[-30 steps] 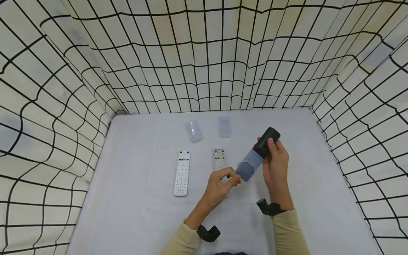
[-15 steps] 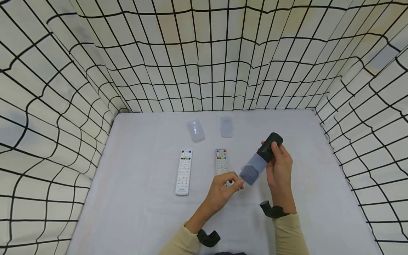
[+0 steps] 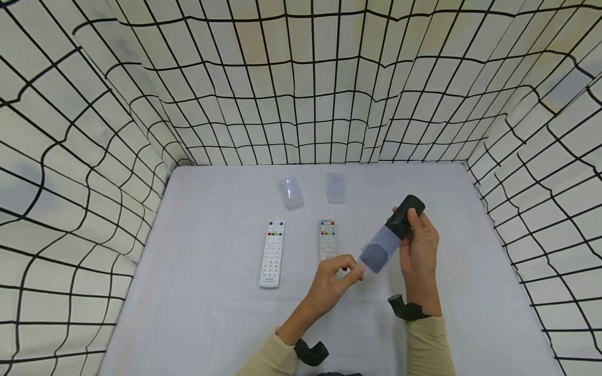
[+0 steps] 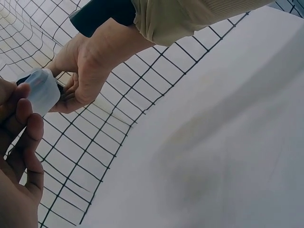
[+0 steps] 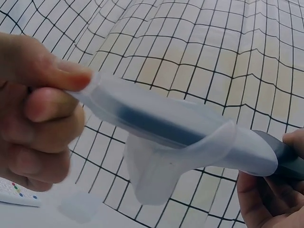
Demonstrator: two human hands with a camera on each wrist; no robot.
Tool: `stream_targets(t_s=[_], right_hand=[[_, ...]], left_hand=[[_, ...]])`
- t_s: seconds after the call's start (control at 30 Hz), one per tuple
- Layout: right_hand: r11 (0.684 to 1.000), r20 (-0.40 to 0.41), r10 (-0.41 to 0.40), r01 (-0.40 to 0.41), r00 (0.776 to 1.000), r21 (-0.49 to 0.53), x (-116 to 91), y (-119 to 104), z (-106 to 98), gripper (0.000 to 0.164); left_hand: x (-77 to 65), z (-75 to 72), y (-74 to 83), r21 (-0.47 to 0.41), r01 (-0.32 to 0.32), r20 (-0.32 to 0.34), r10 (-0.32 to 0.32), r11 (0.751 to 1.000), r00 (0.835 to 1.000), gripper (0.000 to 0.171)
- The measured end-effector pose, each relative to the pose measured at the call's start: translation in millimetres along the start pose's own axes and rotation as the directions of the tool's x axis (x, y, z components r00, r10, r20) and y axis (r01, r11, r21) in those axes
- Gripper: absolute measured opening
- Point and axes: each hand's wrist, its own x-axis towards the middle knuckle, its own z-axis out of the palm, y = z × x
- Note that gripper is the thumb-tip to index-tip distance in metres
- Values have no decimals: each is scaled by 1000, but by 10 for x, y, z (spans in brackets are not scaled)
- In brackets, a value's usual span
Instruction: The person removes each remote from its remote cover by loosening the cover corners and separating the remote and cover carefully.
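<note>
A black remote control (image 3: 405,215), its buttons not in sight, sits partly inside a translucent silicone cover (image 3: 383,244). My right hand (image 3: 419,250) grips the bare black end, thumb on top. At the opposite end, my left hand (image 3: 331,287) pinches the cover's edge between thumb and fingers. The right wrist view shows the cover (image 5: 156,114) drawn out lengthwise, with a loose flap (image 5: 152,183) hanging below it. The dark body shows through the material. In the left wrist view the cover (image 4: 46,90) lies between both hands, above the table.
Two white remote controls lie on the white table: one at left (image 3: 271,256), the other (image 3: 327,237) partly behind my left hand. Two more translucent covers, one tilted (image 3: 291,193) and one straight (image 3: 336,188), lie farther back. Black-lined grid walls (image 3: 291,104) surround the table.
Both hands have shifted slightly right and toward me with the remote control and cover. The grips stay the same, and the whole head view has drifted a little.
</note>
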Motion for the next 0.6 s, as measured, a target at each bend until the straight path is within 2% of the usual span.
stream_targets(t_s=[0.1, 0.23, 0.43, 0.6], right_hand=[[1000, 2, -5, 5, 1000, -28, 12, -15, 12, 40], [996, 15, -54, 55, 998, -69, 11, -20, 34, 48], [987, 15, -140, 141, 990, -73, -19, -9, 79, 49], [984, -10, -170, 169, 985, -59, -65, 49, 119, 49]], left_hand=[[62, 6, 12, 46, 62, -20, -61, 997, 998, 23], [131, -6, 11, 112, 142, -41, -138, 984, 990, 22], [174, -17, -8, 141, 162, -25, -160, 977, 987, 22], [179, -9, -8, 189, 208, -34, -206, 960, 978, 25]])
